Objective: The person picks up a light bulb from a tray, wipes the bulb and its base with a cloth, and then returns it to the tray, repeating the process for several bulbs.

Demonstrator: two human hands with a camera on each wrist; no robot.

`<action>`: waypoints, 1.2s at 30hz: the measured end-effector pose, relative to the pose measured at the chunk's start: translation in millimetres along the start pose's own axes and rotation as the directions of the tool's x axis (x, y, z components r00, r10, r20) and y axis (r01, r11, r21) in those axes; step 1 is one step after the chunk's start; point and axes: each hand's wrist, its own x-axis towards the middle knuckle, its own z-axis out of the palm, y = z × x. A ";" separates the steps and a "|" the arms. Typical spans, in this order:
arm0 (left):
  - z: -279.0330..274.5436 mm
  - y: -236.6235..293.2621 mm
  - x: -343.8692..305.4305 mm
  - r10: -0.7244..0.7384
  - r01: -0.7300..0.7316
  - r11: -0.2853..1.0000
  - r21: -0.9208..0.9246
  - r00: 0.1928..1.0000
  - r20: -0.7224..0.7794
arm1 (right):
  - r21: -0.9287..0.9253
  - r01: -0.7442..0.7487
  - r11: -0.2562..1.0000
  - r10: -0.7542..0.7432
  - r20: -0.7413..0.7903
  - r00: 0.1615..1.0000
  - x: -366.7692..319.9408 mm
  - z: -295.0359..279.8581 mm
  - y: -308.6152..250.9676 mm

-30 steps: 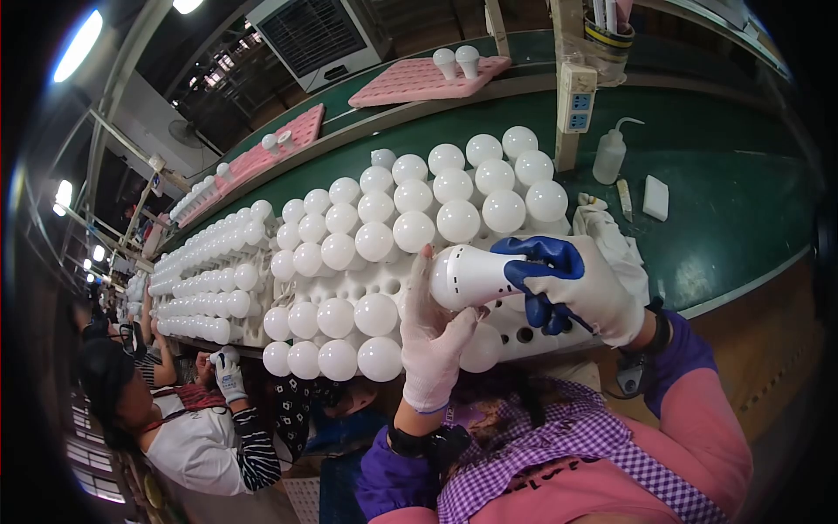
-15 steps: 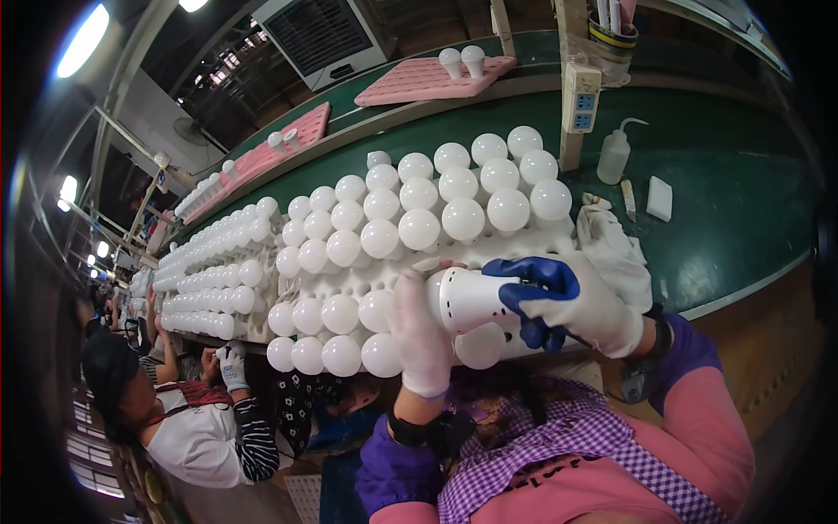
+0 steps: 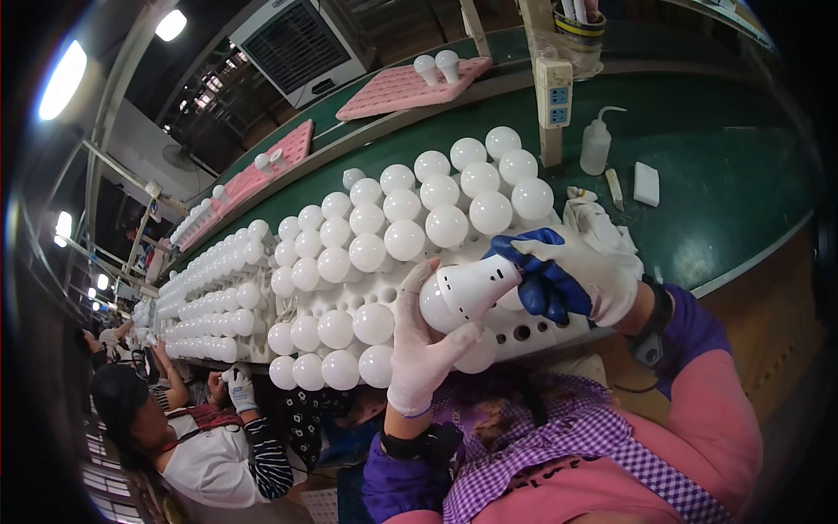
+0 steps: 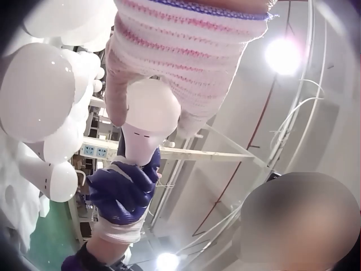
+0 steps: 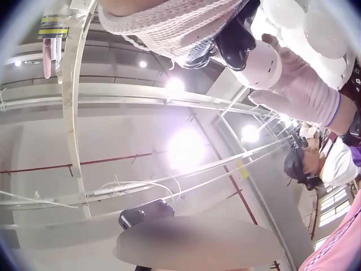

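Note:
A white LED bulb (image 3: 476, 286) is held between both hands over the tray, tilted with its narrow end up to the right. My left hand (image 3: 428, 354), in a thin white glove, grips the round globe with thumb and fingers spread to either side. At the narrow end, my right hand (image 3: 572, 275), in a white glove with blue-coated fingers, curls round the bulb and hides its base. The left wrist view shows the bulb (image 4: 148, 113) running from the left palm into the blue fingers (image 4: 121, 192). Rows of bulbs (image 3: 403, 240) stand globe-up in the white tray (image 3: 345, 297).
Another full tray of bulbs (image 3: 214, 301) continues to the left, where a person (image 3: 205, 454) sits working. On the green bench (image 3: 698, 175) are a squeeze bottle (image 3: 596, 147), a white block (image 3: 646, 184) and a crumpled cloth (image 3: 602, 231). Pink trays (image 3: 393, 92) lie behind.
The left hand, blurred with its thumb closer in half a second ago, now has its thumb spread under the globe. The bulb has tilted, narrow end upward. The head view has shifted slightly.

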 end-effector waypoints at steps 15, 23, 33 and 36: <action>26.3 1.4 -4.2 -0.348 0.376 0.903 -0.209 0.924 0.157 | -0.092 0.135 0.987 -0.139 -0.043 0.989 -29.9 -14.2 -10.0; 58.6 -23.1 -11.8 -0.260 0.275 0.959 -0.072 0.951 0.170 | -0.379 0.362 0.852 -0.415 -0.066 0.907 -38.2 -57.0 14.0; 74.2 -50.4 -18.0 -0.379 0.485 0.849 -0.212 0.837 0.395 | -0.412 0.241 0.879 -0.305 -0.097 0.947 -66.8 -86.2 24.4; 73.9 -71.1 -22.6 -0.352 0.390 0.920 -0.045 0.869 0.349 | -0.259 0.127 0.957 -0.185 -0.215 0.959 -63.0 -95.6 48.0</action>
